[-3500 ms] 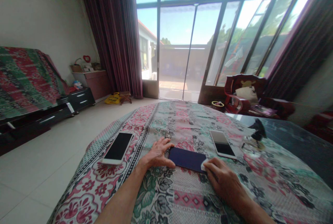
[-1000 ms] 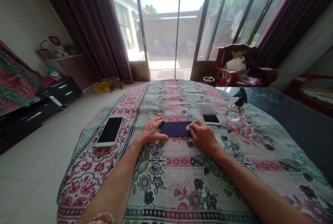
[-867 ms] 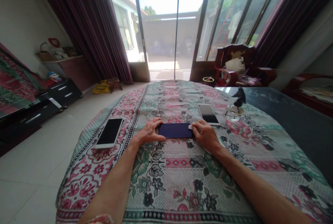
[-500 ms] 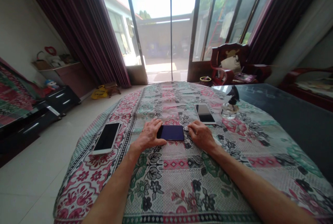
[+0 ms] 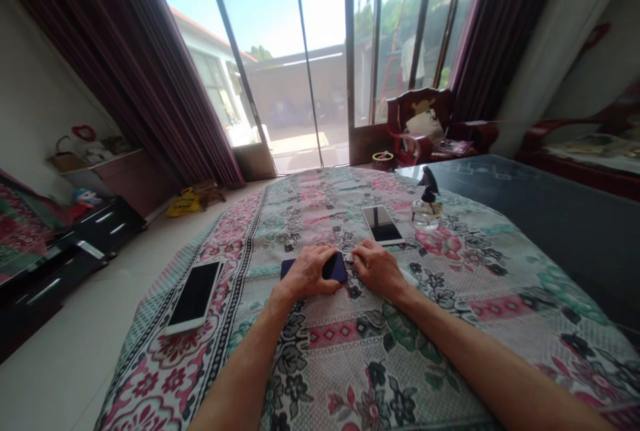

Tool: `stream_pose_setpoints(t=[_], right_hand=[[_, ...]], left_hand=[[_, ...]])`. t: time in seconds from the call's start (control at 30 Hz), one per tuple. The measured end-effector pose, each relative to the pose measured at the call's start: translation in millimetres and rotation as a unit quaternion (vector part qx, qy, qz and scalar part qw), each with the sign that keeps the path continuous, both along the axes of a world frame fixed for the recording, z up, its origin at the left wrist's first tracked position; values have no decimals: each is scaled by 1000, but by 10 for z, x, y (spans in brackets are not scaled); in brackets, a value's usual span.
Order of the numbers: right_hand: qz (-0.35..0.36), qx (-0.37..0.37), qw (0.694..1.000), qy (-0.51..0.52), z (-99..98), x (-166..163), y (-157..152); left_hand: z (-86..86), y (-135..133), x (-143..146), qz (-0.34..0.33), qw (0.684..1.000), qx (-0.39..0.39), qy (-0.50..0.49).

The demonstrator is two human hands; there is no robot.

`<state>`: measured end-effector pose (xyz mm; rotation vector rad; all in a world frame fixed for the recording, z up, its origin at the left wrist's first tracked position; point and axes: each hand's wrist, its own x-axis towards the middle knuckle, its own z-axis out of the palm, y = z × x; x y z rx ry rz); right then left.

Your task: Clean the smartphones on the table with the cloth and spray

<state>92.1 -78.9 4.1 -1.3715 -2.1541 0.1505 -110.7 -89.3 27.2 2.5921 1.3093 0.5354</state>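
Purple phone (image 5: 335,269) lies flat on the flowered tablecloth (image 5: 345,364), and the left hand (image 5: 311,271) holds it across, thumb at the near edge and fingers at the far one, probably so that it cannot slide. Right hand (image 5: 376,265) narrowly pinches a small white piece (image 5: 349,257) by the phone's right end; whether they touch, I cannot tell. Left (image 5: 195,297) and right white phones (image 5: 382,224) rest apart, perhaps leaving the hands room.

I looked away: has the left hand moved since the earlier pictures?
Yes: the left hand shifted right, judged by the pink diamond band on the tablecloth.
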Motion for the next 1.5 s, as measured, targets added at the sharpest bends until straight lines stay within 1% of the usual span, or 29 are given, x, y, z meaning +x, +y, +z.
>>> stream_pose_setpoints(t=[0.1,0.27,0.37,0.43,0.5,0.6,0.7,0.8,0.9,1.07,1.23,1.4,1.5], right_hand=[[0,-3,1000,8,15,-2,-2],[5,-2,1000,23,18,5,-12],[16,9,998,59,-13,19,13],[34,28,993,111,-12,24,41],[54,60,981,176,34,17,59],[83,114,955,260,188,-21,33],[110,140,938,299,367,-72,-56],[137,141,930,312,490,-118,-166],[150,142,926,315,546,-155,-247],[149,138,927,317,535,-188,-271],[146,133,929,314,514,-206,-285],[154,125,928,317,534,-251,-375],[164,126,926,316,530,-243,-360]], left_hand=[[120,-56,-76,-5,998,-28,-56],[404,-149,-259,16,976,-134,-172],[464,-163,-337,22,966,-156,-203],[454,-150,-373,18,962,-164,-217],[428,-127,-399,12,957,-173,-231],[388,-98,-426,1,951,-184,-247],[363,-85,-447,-10,943,-191,-271],[355,-89,-454,-20,935,-199,-293],[364,-103,-437,-30,931,-207,-301],[390,-129,-366,-36,934,-204,-290],[385,-137,-329,-28,937,-203,-281],[352,-131,-350,-20,930,-207,-302],[352,-133,-337,-12,929,-206,-307]])
